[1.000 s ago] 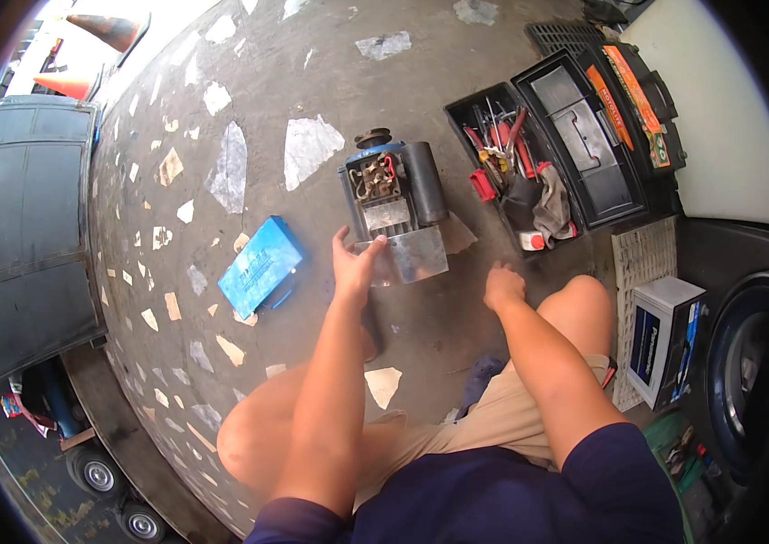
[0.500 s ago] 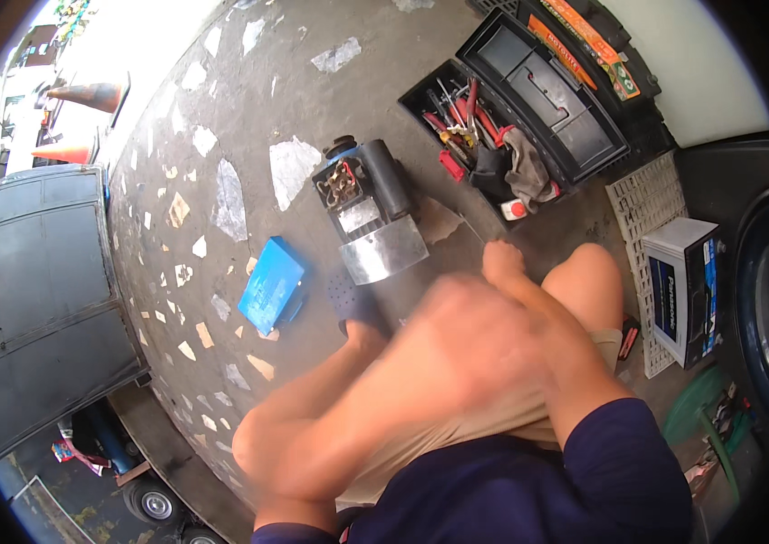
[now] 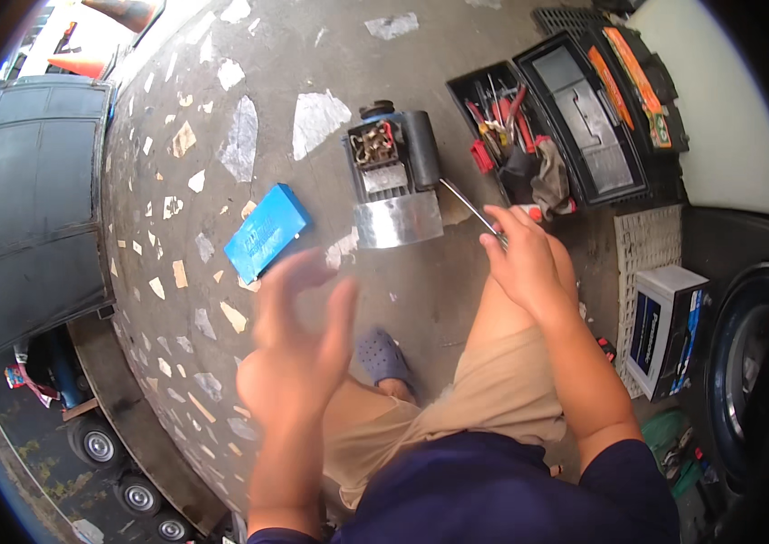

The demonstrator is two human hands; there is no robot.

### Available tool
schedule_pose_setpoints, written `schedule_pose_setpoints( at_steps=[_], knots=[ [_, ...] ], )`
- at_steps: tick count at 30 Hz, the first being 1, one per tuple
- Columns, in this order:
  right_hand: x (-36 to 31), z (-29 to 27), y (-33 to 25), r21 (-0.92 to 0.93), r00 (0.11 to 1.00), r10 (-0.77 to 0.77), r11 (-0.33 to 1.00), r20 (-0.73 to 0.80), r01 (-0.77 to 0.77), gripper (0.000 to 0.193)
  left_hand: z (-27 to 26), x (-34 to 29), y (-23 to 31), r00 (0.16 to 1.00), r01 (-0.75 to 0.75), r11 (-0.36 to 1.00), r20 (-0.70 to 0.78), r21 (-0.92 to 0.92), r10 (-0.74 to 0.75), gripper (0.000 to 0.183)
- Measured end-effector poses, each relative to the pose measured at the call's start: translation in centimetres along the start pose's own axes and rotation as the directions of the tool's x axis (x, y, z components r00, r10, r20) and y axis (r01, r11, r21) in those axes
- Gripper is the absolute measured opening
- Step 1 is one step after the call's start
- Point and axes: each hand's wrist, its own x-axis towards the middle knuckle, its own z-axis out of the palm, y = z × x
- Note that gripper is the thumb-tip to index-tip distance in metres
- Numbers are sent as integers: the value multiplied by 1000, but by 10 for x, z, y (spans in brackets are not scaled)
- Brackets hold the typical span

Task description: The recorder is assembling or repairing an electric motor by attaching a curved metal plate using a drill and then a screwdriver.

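Observation:
My right hand (image 3: 527, 258) is closed around a slim, shiny metal tool (image 3: 464, 201); its far end reaches close to an electric motor (image 3: 391, 172). The tool's exact kind does not show. On the motor, an open box bares several wires, a dark cylinder runs along the right side, and a bent bright metal cover (image 3: 399, 222) lies at the near end. My left hand (image 3: 298, 335) is raised over my left knee, smeared by motion, its thumb and fingers apart with nothing visible between them. Beyond it a blue box (image 3: 266, 233) rests on the floor.
An open black toolbox (image 3: 575, 118) with pliers, screwdrivers and a grey glove stands at far right. Near my right knee are a white plastic grate (image 3: 638, 231) and a battery carton (image 3: 665, 331). A grey metal gate (image 3: 31, 199) is at left; my clog (image 3: 382, 358) is below the motor.
My left hand has swung left, away from my right forearm, and its fingers have parted. The view has shifted, and the tool in my right hand now shows more plainly.

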Motion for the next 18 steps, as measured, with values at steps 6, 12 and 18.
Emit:
schedule_pose_setpoints(
  at_steps=[6, 12, 18],
  knots=[
    [26, 10, -38, -123, 968, -250, 960, 14, 250, 17, 140, 34, -143, 987, 10, 999, -158, 46, -2, 43],
    [45, 43, -66, -397, 916, -218, 849, 338, 348, 11, 185, 52, -164, 960, 159, 987, -227, -28, -161, 45],
    [52, 56, -83, -496, 885, -214, 763, 413, 415, 12, 194, 51, -181, 963, 130, 987, -225, -96, -149, 33]
  ],
)
